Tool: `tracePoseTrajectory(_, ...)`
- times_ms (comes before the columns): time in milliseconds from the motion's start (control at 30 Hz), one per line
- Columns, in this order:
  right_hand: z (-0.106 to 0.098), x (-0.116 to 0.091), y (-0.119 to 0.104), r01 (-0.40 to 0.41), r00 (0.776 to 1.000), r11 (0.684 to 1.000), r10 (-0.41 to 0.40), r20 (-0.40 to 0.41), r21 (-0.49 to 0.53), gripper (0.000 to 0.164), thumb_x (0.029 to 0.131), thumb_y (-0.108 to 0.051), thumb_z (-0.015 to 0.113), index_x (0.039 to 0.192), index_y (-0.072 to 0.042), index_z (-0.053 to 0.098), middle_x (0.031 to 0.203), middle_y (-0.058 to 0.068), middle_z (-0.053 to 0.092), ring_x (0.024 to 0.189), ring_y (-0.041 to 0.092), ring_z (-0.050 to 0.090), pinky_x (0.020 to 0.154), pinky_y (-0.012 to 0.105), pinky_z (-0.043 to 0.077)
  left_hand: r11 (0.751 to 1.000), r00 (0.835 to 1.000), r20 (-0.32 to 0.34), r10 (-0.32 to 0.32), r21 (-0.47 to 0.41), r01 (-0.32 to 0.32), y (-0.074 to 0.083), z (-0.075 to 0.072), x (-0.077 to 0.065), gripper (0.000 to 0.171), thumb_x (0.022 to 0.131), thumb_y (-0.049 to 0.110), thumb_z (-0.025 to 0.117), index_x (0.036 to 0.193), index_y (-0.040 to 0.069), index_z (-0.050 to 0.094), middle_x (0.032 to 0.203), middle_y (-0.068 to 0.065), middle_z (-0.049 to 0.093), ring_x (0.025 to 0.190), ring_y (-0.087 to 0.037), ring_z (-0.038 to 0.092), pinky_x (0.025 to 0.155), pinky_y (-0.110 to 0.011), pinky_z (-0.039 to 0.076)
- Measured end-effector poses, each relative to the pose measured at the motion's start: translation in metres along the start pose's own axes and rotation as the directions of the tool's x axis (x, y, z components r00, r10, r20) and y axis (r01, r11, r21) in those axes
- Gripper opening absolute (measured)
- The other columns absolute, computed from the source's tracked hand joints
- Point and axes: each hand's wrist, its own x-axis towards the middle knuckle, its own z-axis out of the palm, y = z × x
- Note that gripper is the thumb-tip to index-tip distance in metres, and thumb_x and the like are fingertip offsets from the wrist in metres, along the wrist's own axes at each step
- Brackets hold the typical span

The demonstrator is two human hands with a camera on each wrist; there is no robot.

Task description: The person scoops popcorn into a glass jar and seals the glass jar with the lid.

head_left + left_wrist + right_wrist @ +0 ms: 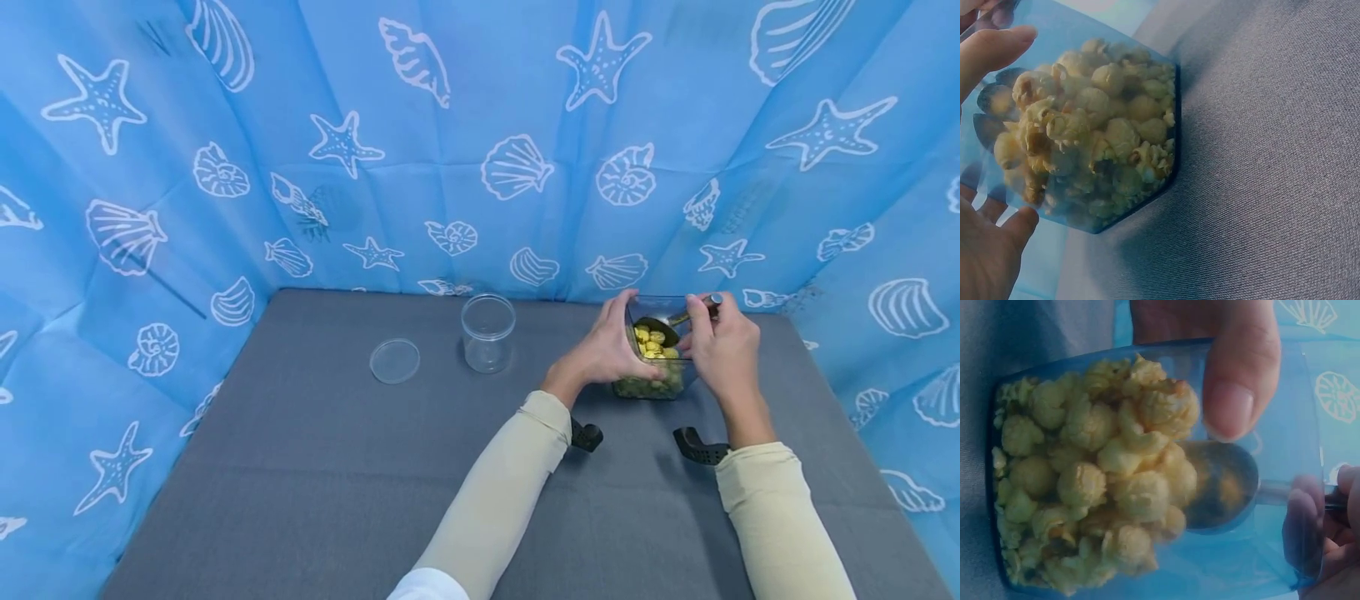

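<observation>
At the right rear of the table, a clear square-sided container (1247, 562) holds yellow popcorn (1104, 475). My left hand (603, 350) grips its left side, with the thumb across the near wall. A metal spoon (1225, 487) with a dark handle reaches into the container, its bowl against the popcorn. My right hand (723, 346) holds the spoon's handle at the right rim. In the left wrist view, popcorn shows through the container's wall, and the left thumb and fingers (1019, 228) lie along it.
A clear round jar (487, 337) stands upright at the back middle of the grey table (337, 500). Left of it lies a clear round lid (394, 361). A blue curtain (465, 117) with shells and starfish hangs behind the table and along both sides.
</observation>
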Motion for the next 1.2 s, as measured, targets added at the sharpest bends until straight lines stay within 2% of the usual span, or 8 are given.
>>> tracePoseTrajectory(100,-0.001,0.001,0.0,-0.03,1.0,1.0,0.03,0.001,-0.007,0.044,0.11,-0.039,0.043,0.117,0.002,0.059,0.072,0.024,0.066,0.043,-0.009,0.048,0.044,0.013,0.041,1.0,1.0,0.003,-0.001,0.0,0.001,0.001,0.001,0.0,0.125,0.074,0.043,0.091,0.163,0.036,0.004,0.165,0.003,0.023,0.15,-0.017,0.034,0.116,-0.037,0.043)
tracePoseTrajectory(300,-0.005,0.005,-0.006,-0.093,0.991,0.993,0.099,0.088,-0.075,0.051,0.11,-0.045,0.037,0.118,0.001,0.057,0.078,0.023,0.069,0.046,-0.002,0.052,0.044,0.024,0.043,1.0,1.0,-0.001,-0.001,0.002,0.001,0.001,0.0,0.0,0.124,0.074,0.042,0.091,0.162,0.037,0.003,0.165,0.004,0.023,0.151,-0.016,0.033,0.117,-0.037,0.042)
tracePoseTrajectory(533,-0.006,0.009,-0.004,-0.165,0.981,0.983,0.172,0.094,-0.075,0.048,0.109,-0.044,0.04,0.11,-0.001,0.06,0.076,0.017,0.071,0.044,-0.001,0.053,0.044,0.024,0.043,1.0,1.0,-0.014,-0.003,0.001,0.003,-0.001,0.001,0.001,0.126,0.073,0.043,0.092,0.163,0.036,0.003,0.165,0.003,0.024,0.151,-0.017,0.034,0.116,-0.038,0.043)
tracePoseTrajectory(633,-0.008,0.01,-0.002,-0.179,0.977,0.982,0.186,0.104,-0.066,0.049,0.108,-0.046,0.041,0.106,-0.001,0.061,0.066,0.007,0.068,0.043,0.002,0.056,0.044,0.023,0.045,1.0,1.0,-0.017,-0.005,-0.003,0.005,-0.001,0.002,0.001,0.126,0.073,0.042,0.092,0.162,0.038,0.004,0.164,0.003,0.025,0.15,-0.018,0.035,0.116,-0.037,0.043)
tracePoseTrajectory(800,-0.011,0.011,-0.001,-0.257,0.962,0.966,0.253,0.1,0.019,0.047,0.107,-0.048,0.042,0.103,-0.006,0.061,0.054,-0.02,0.057,0.042,0.006,0.06,0.044,0.022,0.048,1.0,1.0,-0.023,-0.004,-0.002,0.004,-0.003,0.004,0.001,0.127,0.071,0.042,0.093,0.162,0.037,0.004,0.163,0.003,0.026,0.149,-0.017,0.037,0.115,-0.035,0.043)
tracePoseTrajectory(900,-0.014,0.01,-0.002,-0.316,0.947,0.946,0.309,0.087,0.075,0.041,0.107,-0.048,0.043,0.1,-0.011,0.06,0.053,-0.025,0.055,0.041,0.003,0.059,0.044,0.022,0.049,1.0,1.0,-0.023,-0.009,-0.006,0.008,-0.002,0.003,0.0,0.127,0.072,0.043,0.093,0.162,0.038,0.005,0.164,0.004,0.025,0.15,-0.017,0.036,0.115,-0.035,0.043)
tracePoseTrajectory(1033,-0.02,0.011,-0.002,-0.395,0.918,0.913,0.388,0.076,0.107,0.037,0.106,-0.048,0.043,0.096,-0.017,0.059,0.052,-0.024,0.056,0.041,0.001,0.057,0.044,0.022,0.049,1.0,1.0,-0.022,-0.014,-0.018,0.013,-0.001,0.003,-0.001,0.125,0.072,0.044,0.092,0.161,0.041,0.005,0.164,0.006,0.024,0.151,-0.017,0.034,0.115,-0.037,0.044)
tracePoseTrajectory(1200,-0.024,0.013,0.001,-0.528,0.847,0.802,0.522,0.102,0.28,0.028,0.107,-0.04,0.045,0.097,-0.018,0.06,0.056,-0.018,0.061,0.042,0.003,0.058,0.042,0.021,0.048,1.0,0.999,-0.033,-0.003,-0.002,0.003,-0.001,0.003,0.0,0.128,0.07,0.045,0.093,0.161,0.041,0.004,0.164,0.004,0.025,0.15,-0.017,0.035,0.115,-0.037,0.044)
